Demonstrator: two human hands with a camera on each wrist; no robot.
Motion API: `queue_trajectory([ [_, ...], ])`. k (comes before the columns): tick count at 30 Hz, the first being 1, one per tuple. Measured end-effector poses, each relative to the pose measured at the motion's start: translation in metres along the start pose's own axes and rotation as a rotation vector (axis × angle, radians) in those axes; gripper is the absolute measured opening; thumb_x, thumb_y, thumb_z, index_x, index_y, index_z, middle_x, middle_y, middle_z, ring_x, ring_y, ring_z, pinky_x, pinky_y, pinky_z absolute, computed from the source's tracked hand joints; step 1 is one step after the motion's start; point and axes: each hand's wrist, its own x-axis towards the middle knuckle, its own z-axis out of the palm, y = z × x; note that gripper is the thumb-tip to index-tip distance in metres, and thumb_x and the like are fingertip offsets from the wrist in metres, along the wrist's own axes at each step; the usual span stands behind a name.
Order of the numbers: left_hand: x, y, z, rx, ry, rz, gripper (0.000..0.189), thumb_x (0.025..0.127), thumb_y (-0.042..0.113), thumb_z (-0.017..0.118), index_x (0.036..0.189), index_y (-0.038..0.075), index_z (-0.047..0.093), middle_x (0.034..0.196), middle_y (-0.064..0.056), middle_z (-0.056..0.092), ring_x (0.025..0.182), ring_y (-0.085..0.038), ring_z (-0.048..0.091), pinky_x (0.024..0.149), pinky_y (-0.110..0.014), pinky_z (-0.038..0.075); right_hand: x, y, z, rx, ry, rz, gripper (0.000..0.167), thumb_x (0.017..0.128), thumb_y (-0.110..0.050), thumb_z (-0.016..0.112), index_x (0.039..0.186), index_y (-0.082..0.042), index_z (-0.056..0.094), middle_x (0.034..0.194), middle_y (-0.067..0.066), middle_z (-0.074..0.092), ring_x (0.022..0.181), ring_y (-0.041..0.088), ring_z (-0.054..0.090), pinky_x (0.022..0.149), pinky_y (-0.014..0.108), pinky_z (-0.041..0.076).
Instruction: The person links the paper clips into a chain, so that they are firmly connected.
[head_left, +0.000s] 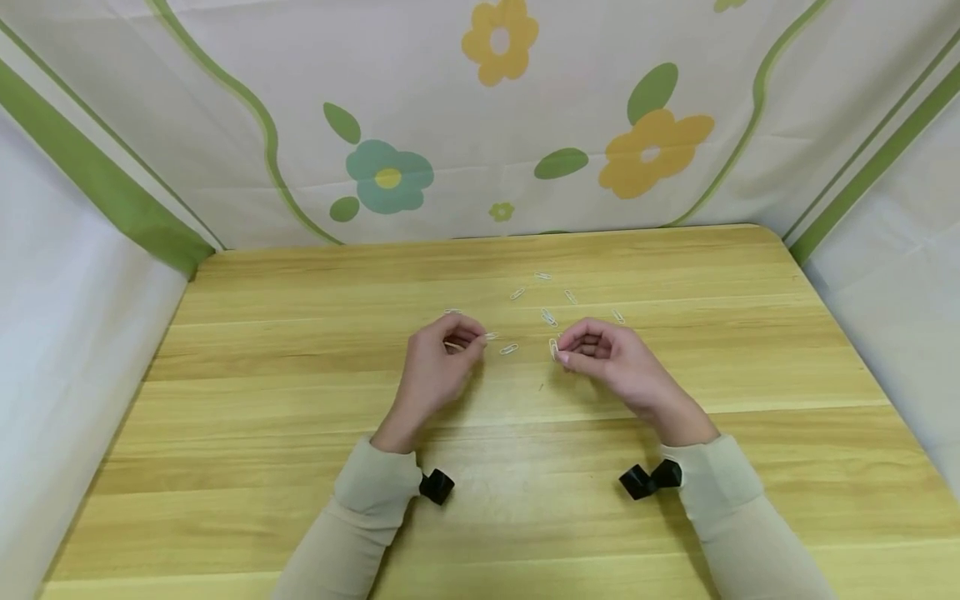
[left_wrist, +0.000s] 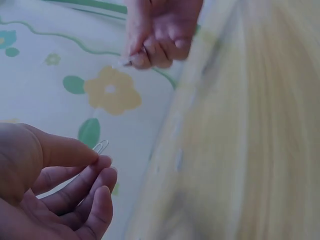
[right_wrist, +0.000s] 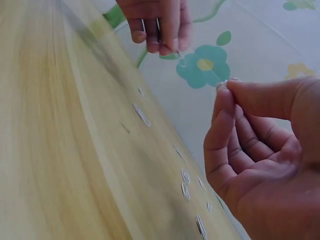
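Between its thumb and index fingertip, my left hand [head_left: 442,362] pinches a white paper clip [left_wrist: 101,146], whose looped end sticks out past the fingers. My right hand [head_left: 615,358] pinches another white paper clip [head_left: 553,349] at the fingertips; in the right wrist view the fingers mostly cover it. Both hands are apart, held above the wooden table. On the table between them lies a loose paper clip [head_left: 509,349]. Farther back are more loose clips, including a close cluster [head_left: 549,317] near the right hand and one clip [head_left: 452,311] just beyond the left hand.
The wooden table [head_left: 525,500] ends at a hanging flowered cloth [head_left: 450,100], with pale cloth on both sides. Several single clips lie toward the back, such as one clip [head_left: 542,275] and another clip [head_left: 618,317]. A small dark mark [head_left: 541,387] shows between the hands.
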Motion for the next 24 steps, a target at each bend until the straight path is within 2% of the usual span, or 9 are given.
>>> queue_trajectory([
  [6, -0.001, 0.013, -0.001, -0.087, -0.017, -0.006, 0.007, 0.098, 0.008, 0.077, 0.105, 0.008, 0.08, 0.101, -0.011, 0.078, 0.093, -0.021, 0.07, 0.082, -0.03, 0.059, 0.004, -0.006, 0.003, 0.078, 0.027, -0.019, 0.023, 0.102, -0.005, 0.071, 0.123, 0.004, 0.064, 0.108, 0.003, 0.07, 0.102, 0.027, 0.071, 0.091, 0.031, 0.062],
  [10, -0.002, 0.02, 0.0, -0.123, -0.004, 0.004, 0.008, 0.098, 0.008, 0.078, 0.105, 0.008, 0.081, 0.101, -0.011, 0.078, 0.092, -0.021, 0.071, 0.082, -0.029, 0.059, 0.007, -0.011, 0.007, 0.114, 0.052, -0.053, 0.028, 0.103, -0.004, 0.07, 0.129, 0.003, 0.063, 0.109, 0.002, 0.071, 0.102, 0.026, 0.072, 0.094, 0.033, 0.063],
  [16, -0.003, 0.028, 0.005, -0.12, 0.024, 0.052, 0.009, 0.098, 0.006, 0.077, 0.106, 0.007, 0.082, 0.102, -0.01, 0.08, 0.092, -0.022, 0.073, 0.082, -0.025, 0.06, 0.012, -0.02, 0.015, 0.124, 0.086, -0.096, 0.027, 0.102, -0.003, 0.071, 0.128, 0.001, 0.066, 0.108, -0.001, 0.073, 0.099, 0.021, 0.073, 0.093, 0.035, 0.063],
  [24, -0.003, 0.032, 0.009, -0.121, -0.017, 0.062, 0.01, 0.099, 0.006, 0.077, 0.108, 0.004, 0.08, 0.106, -0.011, 0.079, 0.098, -0.024, 0.073, 0.086, -0.03, 0.061, 0.016, -0.024, 0.023, 0.1, 0.094, -0.12, 0.025, 0.101, -0.002, 0.073, 0.125, 0.002, 0.067, 0.107, -0.001, 0.073, 0.1, 0.023, 0.072, 0.093, 0.038, 0.064],
])
